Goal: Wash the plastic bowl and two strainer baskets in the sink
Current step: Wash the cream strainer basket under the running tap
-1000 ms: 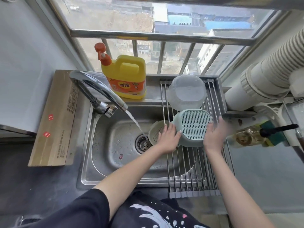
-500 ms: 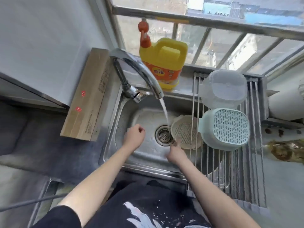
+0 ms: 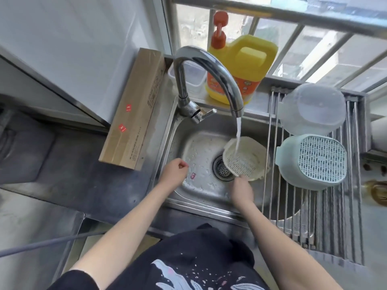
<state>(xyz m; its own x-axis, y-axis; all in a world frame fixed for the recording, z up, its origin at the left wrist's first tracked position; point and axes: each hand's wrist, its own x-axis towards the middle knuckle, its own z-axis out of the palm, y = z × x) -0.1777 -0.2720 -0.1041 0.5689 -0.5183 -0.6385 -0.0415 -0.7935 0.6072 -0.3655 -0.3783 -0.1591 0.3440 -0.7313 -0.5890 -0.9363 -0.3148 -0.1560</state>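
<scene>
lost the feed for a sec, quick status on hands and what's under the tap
Right hand grips cream strainer basket under running tap. Left hand curled, holding nothing, over sink. Green strainer basket and clear bowl upturned on rack. Nothing in the way.

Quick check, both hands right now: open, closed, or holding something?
Left hand: closed in a loose fist, holding nothing, over the sink.
Right hand: holding the cream strainer basket by its near rim under the running water.

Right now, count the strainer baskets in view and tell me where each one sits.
2. The cream strainer basket is in the sink under the running tap, held by the right hand. The green strainer basket lies upturned on the drying rack. None seem hidden.
</scene>
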